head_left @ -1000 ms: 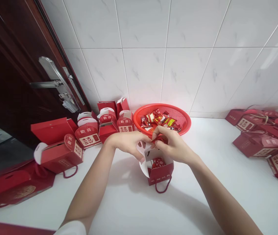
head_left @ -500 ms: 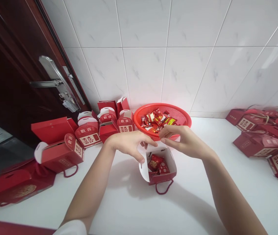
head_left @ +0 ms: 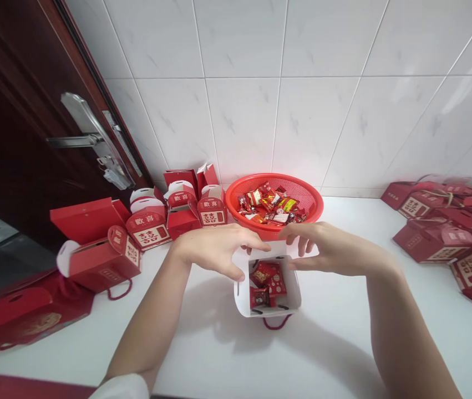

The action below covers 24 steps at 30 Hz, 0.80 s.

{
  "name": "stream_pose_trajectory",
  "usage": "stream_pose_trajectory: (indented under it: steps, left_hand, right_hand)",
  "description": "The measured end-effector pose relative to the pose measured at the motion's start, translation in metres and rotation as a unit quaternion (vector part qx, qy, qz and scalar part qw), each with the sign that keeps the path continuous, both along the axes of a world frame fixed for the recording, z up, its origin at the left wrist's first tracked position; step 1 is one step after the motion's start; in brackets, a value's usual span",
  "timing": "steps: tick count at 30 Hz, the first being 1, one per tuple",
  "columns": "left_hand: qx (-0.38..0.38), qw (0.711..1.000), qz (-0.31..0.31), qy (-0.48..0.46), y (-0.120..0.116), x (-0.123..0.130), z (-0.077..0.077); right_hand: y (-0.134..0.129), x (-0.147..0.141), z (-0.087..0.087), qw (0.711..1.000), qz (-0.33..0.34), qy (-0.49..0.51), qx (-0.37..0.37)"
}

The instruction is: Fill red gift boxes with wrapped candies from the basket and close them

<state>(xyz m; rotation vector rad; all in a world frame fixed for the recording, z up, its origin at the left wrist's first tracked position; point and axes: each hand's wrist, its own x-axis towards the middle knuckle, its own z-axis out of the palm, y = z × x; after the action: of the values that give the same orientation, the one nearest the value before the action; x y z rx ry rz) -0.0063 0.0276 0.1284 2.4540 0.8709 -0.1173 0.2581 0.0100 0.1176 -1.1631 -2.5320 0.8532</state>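
Observation:
A small red gift box (head_left: 296,293) with a white inside stands with its top open on the white table, flaps spread. Several red-wrapped candies (head_left: 267,280) lie in it. My left hand (head_left: 219,249) is over the box's far left corner, thumb at the left flap and fingers apart. Across from it my right hand (head_left: 327,249) hovers at the far right corner, fingers spread and nothing visible between them. Whether either hand presses on the cardboard I cannot tell. Directly behind the hands is a red plastic basket (head_left: 314,194) holding loose wrapped candies (head_left: 271,202).
Red gift boxes (head_left: 148,224) line the left side, some with lids up; one larger box (head_left: 31,310) lies near the left edge. More red boxes (head_left: 435,238) are piled at the right. A tiled wall (head_left: 244,127) closes off the back, and a dark door (head_left: 15,111) is at left.
My right hand has come back from the basket's front rim to the box's right side, its fingers opening. More candy shows inside the box, and its near wall now shows white inside.

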Motion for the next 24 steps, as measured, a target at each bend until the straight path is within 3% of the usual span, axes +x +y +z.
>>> stream_pose_trajectory:
  steps: [6,12,20,24]
  left_hand:
    - [-0.004,0.999,0.038,0.038,0.007,0.000,-0.002]
    - [-0.043,0.997,0.055,0.027,0.016,-0.003,-0.003]
    - [-0.060,0.993,-0.029,-0.093,0.019,0.000,-0.009]
    - [-0.086,0.995,-0.001,-0.057,0.014,0.014,-0.012]
  right_hand:
    - [0.011,-0.007,-0.012,0.999,-0.020,-0.040,-0.007]
    - [0.017,-0.009,-0.012,0.995,-0.035,-0.077,-0.051]
    - [0.021,0.000,-0.017,0.995,-0.023,-0.093,-0.024]
    - [0.024,0.003,-0.022,0.996,-0.018,-0.086,-0.020]
